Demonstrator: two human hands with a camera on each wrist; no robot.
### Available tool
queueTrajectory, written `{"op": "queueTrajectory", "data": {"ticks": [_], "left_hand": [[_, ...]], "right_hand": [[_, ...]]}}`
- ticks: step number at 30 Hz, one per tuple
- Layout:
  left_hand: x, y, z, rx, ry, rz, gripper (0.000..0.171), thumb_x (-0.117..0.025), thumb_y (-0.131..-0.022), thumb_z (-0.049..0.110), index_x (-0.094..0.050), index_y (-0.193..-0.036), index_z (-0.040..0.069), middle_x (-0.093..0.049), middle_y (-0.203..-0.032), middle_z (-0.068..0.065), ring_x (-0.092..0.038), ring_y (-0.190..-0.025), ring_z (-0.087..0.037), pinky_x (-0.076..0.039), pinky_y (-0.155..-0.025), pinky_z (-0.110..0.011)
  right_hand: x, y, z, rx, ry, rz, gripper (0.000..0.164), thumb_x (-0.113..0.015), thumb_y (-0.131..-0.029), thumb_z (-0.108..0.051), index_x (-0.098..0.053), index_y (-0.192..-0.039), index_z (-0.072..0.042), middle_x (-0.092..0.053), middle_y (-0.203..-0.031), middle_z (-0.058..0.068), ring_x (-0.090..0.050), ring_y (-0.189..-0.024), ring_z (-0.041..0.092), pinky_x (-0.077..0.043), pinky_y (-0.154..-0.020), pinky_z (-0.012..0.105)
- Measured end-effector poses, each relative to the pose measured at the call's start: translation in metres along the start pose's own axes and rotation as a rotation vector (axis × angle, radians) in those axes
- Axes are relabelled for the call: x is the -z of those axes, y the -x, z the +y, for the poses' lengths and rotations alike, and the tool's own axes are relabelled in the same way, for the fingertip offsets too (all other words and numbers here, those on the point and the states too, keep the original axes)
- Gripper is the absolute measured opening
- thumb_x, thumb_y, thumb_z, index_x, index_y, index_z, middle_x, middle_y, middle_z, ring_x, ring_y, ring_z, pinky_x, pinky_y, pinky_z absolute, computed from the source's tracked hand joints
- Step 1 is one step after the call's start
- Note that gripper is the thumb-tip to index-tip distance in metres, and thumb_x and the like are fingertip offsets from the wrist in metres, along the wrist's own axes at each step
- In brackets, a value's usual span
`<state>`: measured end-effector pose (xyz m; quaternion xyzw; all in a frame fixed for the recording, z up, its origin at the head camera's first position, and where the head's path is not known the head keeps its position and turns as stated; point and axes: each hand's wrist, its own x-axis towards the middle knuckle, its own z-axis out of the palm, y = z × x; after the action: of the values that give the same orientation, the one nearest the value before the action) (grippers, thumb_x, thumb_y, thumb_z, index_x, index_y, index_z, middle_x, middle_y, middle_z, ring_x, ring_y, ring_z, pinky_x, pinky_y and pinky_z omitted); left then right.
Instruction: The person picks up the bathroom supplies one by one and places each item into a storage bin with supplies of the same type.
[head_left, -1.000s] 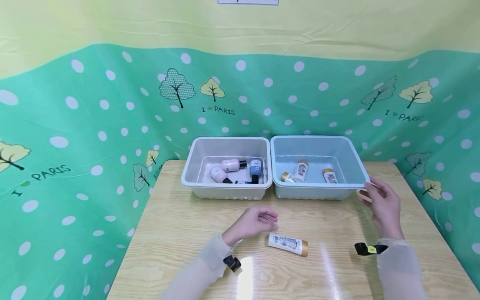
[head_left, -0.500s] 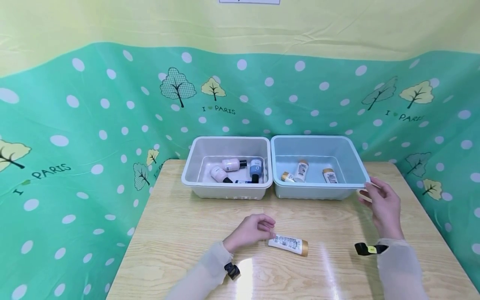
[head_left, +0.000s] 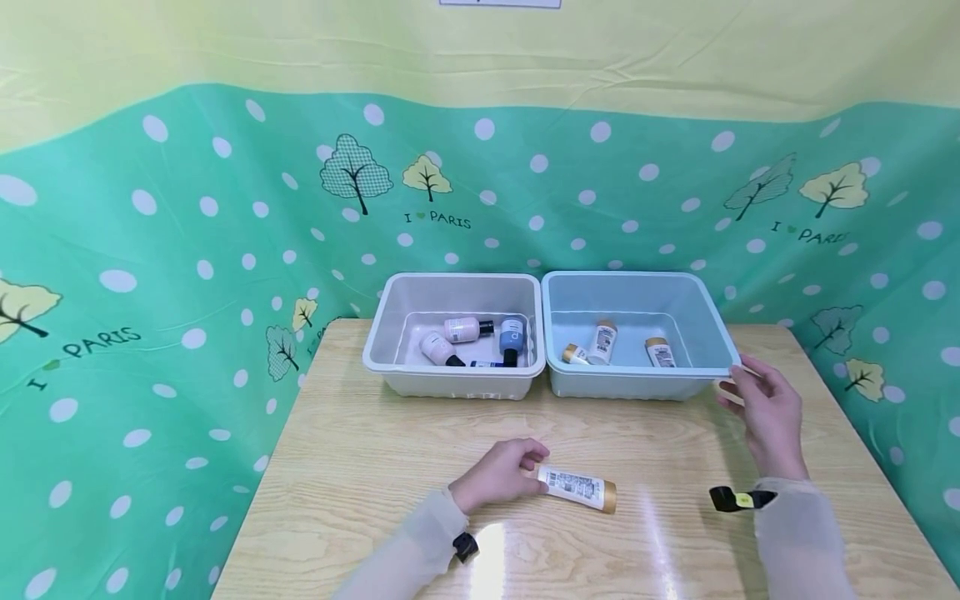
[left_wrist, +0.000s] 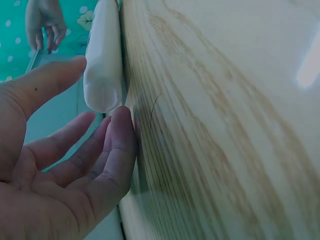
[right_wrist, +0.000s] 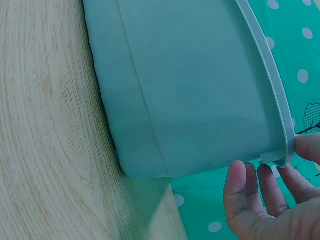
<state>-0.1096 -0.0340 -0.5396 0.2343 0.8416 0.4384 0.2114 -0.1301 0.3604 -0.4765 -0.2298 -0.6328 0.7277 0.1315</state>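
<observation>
A white tube with a gold cap (head_left: pixel 576 487) lies on its side on the table. My left hand (head_left: pixel 501 473) is at its capless end, thumb and fingers spread to either side with a gap below the tube in the left wrist view (left_wrist: pixel 102 75); whether the thumb touches it I cannot tell. My right hand (head_left: pixel 768 412) pinches the front right corner of the light blue bin (head_left: pixel 637 372) by its rim, thumb on the rim and index finger under it in the right wrist view. Several gold-capped white tubes lie inside that bin, one being a small tube (head_left: pixel 660 352).
Left of the blue bin, nearly touching it, stands a grey bin (head_left: pixel 453 369) with pink bottles (head_left: pixel 461 329) and blue bottles (head_left: pixel 512 333) with black caps. Behind both hangs a green polka-dot cloth (head_left: pixel 225 250). The wooden table (head_left: pixel 337 467) extends in front.
The left hand has come down and toward me, its thumb now beside the tube's end. The right hand stays at the bin corner, and the tube has not moved.
</observation>
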Motion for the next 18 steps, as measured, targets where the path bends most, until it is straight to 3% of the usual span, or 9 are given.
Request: {"op": "queueTrajectory", "data": {"ticks": [6,13,18], "left_hand": [[-0.0025,-0.0013,0.0014,-0.027,-0.063,-0.021,0.048,-0.085,-0.080,0.012,-0.066,-0.123,0.003,-0.069,-0.114,-0.001,-0.061,-0.092,-0.005,-0.053,-0.085,-0.021],[-0.0029,-0.0022,0.0015,-0.049,-0.065,-0.037,0.046,-0.086,-0.078,0.009,-0.067,-0.120,0.002,-0.065,-0.097,0.007,-0.059,-0.087,-0.003,-0.052,-0.080,-0.017],[-0.0035,-0.0031,0.0007,-0.057,-0.059,-0.047,0.046,-0.087,-0.077,0.008,-0.068,-0.118,0.001,-0.065,-0.094,0.008,-0.060,-0.086,-0.003,-0.052,-0.079,-0.017]], "right_hand": [[0.0001,0.0000,0.0001,-0.006,0.006,0.003,0.053,-0.070,-0.096,-0.025,-0.054,-0.143,-0.011,-0.059,-0.115,-0.003,-0.065,-0.100,0.019,-0.061,-0.071,0.026],[-0.0005,0.0001,-0.0005,-0.012,0.007,0.002,0.052,-0.070,-0.095,-0.026,-0.054,-0.143,-0.011,-0.059,-0.116,-0.003,-0.065,-0.101,0.019,-0.060,-0.072,0.027],[-0.0002,-0.0001,-0.0001,-0.012,0.006,0.004,0.052,-0.070,-0.095,-0.025,-0.054,-0.143,-0.011,-0.059,-0.116,-0.003,-0.065,-0.099,0.018,-0.061,-0.073,0.027]]}}
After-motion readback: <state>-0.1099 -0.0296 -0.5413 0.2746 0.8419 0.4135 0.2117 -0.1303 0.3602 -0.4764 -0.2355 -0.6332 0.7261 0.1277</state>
